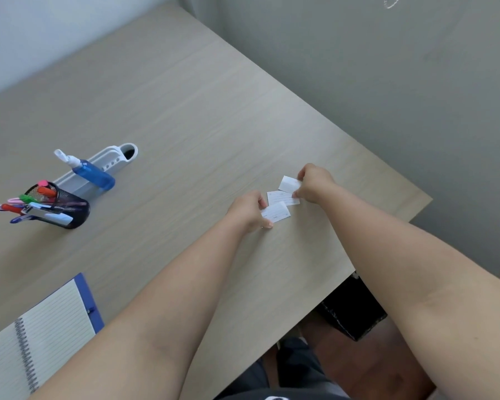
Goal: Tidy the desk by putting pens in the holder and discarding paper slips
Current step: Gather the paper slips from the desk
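Observation:
Three small white paper slips lie close together on the desk near its right edge. My left hand point(250, 210) pinches the nearest slip point(277, 212). My right hand point(315, 183) grips the far slip point(288, 184) with its fingertips and touches the middle slip point(280, 197). At the left stands a black mesh pen holder point(67, 209) filled with several coloured pens point(26, 199) and markers.
A blue spray bottle point(94, 173) leans on a white plastic organiser point(110, 163) behind the holder. An open spiral notebook point(38, 330) with a blue cover lies at the near left. A dark bin point(355, 310) sits on the floor under the desk's right edge.

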Available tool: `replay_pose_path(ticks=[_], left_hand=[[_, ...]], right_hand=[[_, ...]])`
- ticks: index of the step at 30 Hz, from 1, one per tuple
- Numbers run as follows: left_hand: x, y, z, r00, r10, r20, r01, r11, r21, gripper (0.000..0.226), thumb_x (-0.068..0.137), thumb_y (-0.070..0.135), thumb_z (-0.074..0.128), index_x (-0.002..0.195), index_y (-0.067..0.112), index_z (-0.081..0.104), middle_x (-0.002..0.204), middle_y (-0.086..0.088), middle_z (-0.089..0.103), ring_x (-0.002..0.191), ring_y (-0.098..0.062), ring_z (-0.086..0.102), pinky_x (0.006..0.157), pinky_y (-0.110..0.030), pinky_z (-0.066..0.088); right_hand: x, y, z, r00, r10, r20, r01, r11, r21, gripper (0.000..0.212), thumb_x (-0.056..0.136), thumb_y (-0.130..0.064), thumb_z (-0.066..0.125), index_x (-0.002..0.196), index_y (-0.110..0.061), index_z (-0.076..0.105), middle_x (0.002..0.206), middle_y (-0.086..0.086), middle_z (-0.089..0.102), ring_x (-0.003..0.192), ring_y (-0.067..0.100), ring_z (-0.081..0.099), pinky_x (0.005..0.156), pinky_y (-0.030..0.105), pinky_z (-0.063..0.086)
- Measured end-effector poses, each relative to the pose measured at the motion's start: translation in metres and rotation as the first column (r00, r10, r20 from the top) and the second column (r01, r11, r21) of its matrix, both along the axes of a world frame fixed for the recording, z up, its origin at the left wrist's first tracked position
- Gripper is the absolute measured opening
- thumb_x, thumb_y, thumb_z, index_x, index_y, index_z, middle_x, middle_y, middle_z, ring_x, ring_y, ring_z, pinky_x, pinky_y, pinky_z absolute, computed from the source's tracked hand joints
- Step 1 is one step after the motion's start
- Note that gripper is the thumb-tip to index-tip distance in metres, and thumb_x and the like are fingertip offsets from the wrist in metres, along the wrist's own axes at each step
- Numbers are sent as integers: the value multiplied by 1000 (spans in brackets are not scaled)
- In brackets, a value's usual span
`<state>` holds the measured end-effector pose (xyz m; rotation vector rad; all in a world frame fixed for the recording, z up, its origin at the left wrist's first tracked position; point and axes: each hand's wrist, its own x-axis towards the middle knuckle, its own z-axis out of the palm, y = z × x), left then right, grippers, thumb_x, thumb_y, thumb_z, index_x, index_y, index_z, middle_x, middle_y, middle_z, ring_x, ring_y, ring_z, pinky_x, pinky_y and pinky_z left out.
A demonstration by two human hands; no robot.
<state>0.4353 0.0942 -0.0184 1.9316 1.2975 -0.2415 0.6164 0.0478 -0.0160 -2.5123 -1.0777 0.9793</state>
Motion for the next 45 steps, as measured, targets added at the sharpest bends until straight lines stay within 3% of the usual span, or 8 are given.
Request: replay_pose_path(ticks=[4, 8, 11, 20, 24, 30, 38, 45], left_hand=[[2, 2, -1, 999, -27, -19, 28, 998, 59, 45, 60, 25, 90, 88, 24, 56, 94, 7, 50, 89, -16, 54, 69, -27, 41], [7, 6, -3, 996, -89, -4, 89, 988, 129, 69, 58, 27, 90, 117, 20, 55, 121, -4, 48, 110, -21, 52, 93, -37, 46], [11, 6, -1, 994, -113, 7, 111, 985, 133, 86, 58, 29, 91, 133, 24, 48, 124, -2, 43, 115, -23, 50, 97, -40, 45], [18, -4, -4, 998, -40, 57, 30, 986, 165, 66, 57, 34, 91, 112, 21, 56, 115, 0, 44, 111, -25, 51, 93, -41, 47], [22, -2, 1, 999, -47, 12, 45, 986, 158, 55, 62, 31, 89, 106, 18, 58, 118, -2, 47, 111, -24, 51, 90, -39, 48], [30, 0, 13, 991, -105, -84, 119, 976, 182, 43, 64, 27, 89, 93, 15, 59, 115, -3, 53, 102, -23, 56, 82, -37, 49], [32, -2, 16, 990, -103, -95, 120, 974, 192, 43, 65, 28, 88, 95, 13, 61, 105, -1, 53, 98, -22, 56, 79, -35, 49], [31, 2, 9, 994, -84, -72, 94, 983, 159, 43, 64, 30, 89, 90, 16, 57, 93, 3, 51, 87, -17, 53, 71, -30, 43]], right_hand=[[-2, 0, -1, 999, 11, 35, -10, 1000, -22, 45, 75, -19, 79, 117, -12, 62, 131, 14, 45, 112, 31, 54, 90, 33, 49], [-9, -1, -2, 993, 66, 98, -63, 998, -28, 37, 77, -12, 75, 112, -9, 62, 130, 13, 37, 106, 33, 55, 87, 35, 50], [-11, -4, -3, 994, 66, 82, -67, 998, 17, 41, 78, -7, 72, 115, -12, 55, 128, 12, 38, 101, 31, 56, 74, 31, 44], [-8, -4, 3, 996, 89, 29, -88, 996, -28, 36, 74, -17, 77, 108, -15, 66, 121, 11, 56, 102, 27, 60, 74, 29, 45], [-4, -8, 7, 996, 94, 1, -94, 995, -43, 23, 74, -17, 77, 89, -13, 61, 99, 8, 58, 87, 25, 55, 68, 29, 41], [14, -30, 4, 983, -80, -168, 89, 995, 44, 23, 69, -14, 79, 76, -12, 58, 78, 6, 58, 77, 24, 57, 65, 31, 44], [11, -33, 3, 815, -271, -512, 395, 906, 149, 19, 76, -16, 75, 91, -10, 65, 82, 10, 68, 73, 19, 65, 80, 36, 58], [-1, -18, 4, 778, -307, -549, 407, 911, 66, 33, 79, -15, 69, 108, -3, 59, 84, 10, 65, 73, 21, 58, 84, 39, 55]])
